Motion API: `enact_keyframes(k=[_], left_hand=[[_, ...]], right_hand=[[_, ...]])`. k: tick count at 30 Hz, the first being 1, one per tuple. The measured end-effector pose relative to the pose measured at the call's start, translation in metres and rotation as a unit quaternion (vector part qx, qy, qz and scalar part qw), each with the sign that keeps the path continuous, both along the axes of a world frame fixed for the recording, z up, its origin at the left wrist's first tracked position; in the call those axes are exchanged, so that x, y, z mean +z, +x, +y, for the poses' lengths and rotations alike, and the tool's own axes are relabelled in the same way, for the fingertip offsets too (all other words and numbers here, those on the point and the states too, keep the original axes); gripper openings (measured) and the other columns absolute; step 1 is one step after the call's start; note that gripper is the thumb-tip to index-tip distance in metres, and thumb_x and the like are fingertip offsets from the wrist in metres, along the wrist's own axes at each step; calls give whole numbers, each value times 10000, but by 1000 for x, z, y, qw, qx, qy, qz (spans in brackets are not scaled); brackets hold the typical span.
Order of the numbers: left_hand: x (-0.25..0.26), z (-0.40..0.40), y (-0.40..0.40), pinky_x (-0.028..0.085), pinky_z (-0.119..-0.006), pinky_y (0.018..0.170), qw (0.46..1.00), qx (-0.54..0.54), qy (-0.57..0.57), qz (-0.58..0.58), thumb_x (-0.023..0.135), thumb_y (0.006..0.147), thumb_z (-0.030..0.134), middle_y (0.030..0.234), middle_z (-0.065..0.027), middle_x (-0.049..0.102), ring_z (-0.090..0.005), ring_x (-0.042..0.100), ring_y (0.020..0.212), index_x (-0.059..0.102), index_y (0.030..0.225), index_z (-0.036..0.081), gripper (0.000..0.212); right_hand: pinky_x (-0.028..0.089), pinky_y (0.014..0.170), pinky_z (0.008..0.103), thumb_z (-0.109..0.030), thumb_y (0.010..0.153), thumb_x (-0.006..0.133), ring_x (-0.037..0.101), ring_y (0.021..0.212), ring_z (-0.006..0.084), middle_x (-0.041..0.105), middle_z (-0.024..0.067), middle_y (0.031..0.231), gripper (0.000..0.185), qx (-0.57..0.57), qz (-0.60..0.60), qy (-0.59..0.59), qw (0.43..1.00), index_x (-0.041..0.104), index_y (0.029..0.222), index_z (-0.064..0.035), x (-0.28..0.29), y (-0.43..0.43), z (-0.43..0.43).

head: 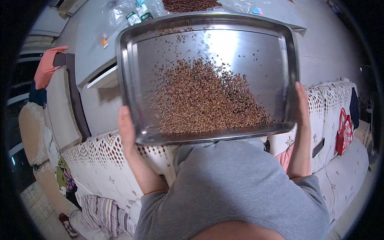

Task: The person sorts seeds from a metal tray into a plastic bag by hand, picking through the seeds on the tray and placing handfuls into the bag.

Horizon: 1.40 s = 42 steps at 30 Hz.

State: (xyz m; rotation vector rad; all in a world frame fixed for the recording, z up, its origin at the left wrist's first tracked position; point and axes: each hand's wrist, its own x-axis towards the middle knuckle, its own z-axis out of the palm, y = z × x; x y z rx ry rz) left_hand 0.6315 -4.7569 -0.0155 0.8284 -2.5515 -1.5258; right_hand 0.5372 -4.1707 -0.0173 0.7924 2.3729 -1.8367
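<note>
A large rectangular stainless-steel tray (267, 90) spans the middle of the view, held up before my grey shirt. My left hand (126, 127) grips its left side and my right hand (301, 103) its right side; the fingers of both are mostly hidden beyond the rim. A heap of small brown dried grains or seeds (207, 102) lies in the tray, thickest along the near edge. Looser grains are scattered and motion-blurred towards the far left corner. A few dark bits sit apart on the right of the tray floor.
Beyond the tray stands a grey table (93, 39) with an open drawer (103, 78), clear plastic bags (115, 12) and a pile of dark reddish-brown pieces (192, 5). A sofa with a patterned white cover (99, 162) surrounds me, bearing a phone (318, 148) and a red bag (343, 133).
</note>
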Motion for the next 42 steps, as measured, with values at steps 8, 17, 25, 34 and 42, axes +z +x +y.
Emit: enact_keyframes(k=[8, 17, 25, 34, 42], left_hand=[[-5, 66, -12, 421, -276, 843, 992, -22, 30, 121, 443, 1070, 331, 936, -27, 561, -127, 494, 918, 574, 1041, 9, 349], [-19, 7, 3, 470, -262, 818, 998, 7, 46, 42, 435, 1071, 346, 985, -40, 640, -111, 572, 890, 607, 1094, 16, 373], [-27, 10, -8, 453, -240, 818, 992, 22, 118, 49, 438, 1076, 324, 938, -2, 616, -86, 549, 866, 607, 1070, 26, 342], [10, 51, 18, 479, -358, 778, 868, -60, -472, 142, 682, 916, 143, 995, -100, 619, -234, 590, 820, 590, 1172, -16, 315], [48, 95, 27, 490, -389, 734, 922, -215, -308, -93, 816, 777, 181, 912, -147, 573, -283, 587, 772, 570, 1109, -4, 452]], right_hand=[[530, 850, 333, -438, 1008, 523, 666, 942, 193, 685, 95, 1079, 480, 44, -15, -150, 988, 608, 1230, -21, 30, -3, 24], [483, 777, 286, -406, 1016, 535, 599, 872, 132, 655, 40, 1015, 402, 15, -28, -109, 994, 625, 1180, -50, 27, -8, -6], [441, 885, 285, -416, 1018, 531, 567, 985, 137, 631, 59, 1053, 431, 13, -22, -86, 996, 615, 1185, -27, 5, -10, -19], [481, 846, 411, -112, 919, 650, 603, 959, 323, 610, 175, 1052, 268, 188, 245, 509, 803, 597, 1150, 15, 40, 15, -56], [494, 796, 456, -31, 792, 726, 600, 904, 405, 579, 217, 991, 459, 416, 28, 331, 847, 461, 1165, -2, 42, 63, -82]])
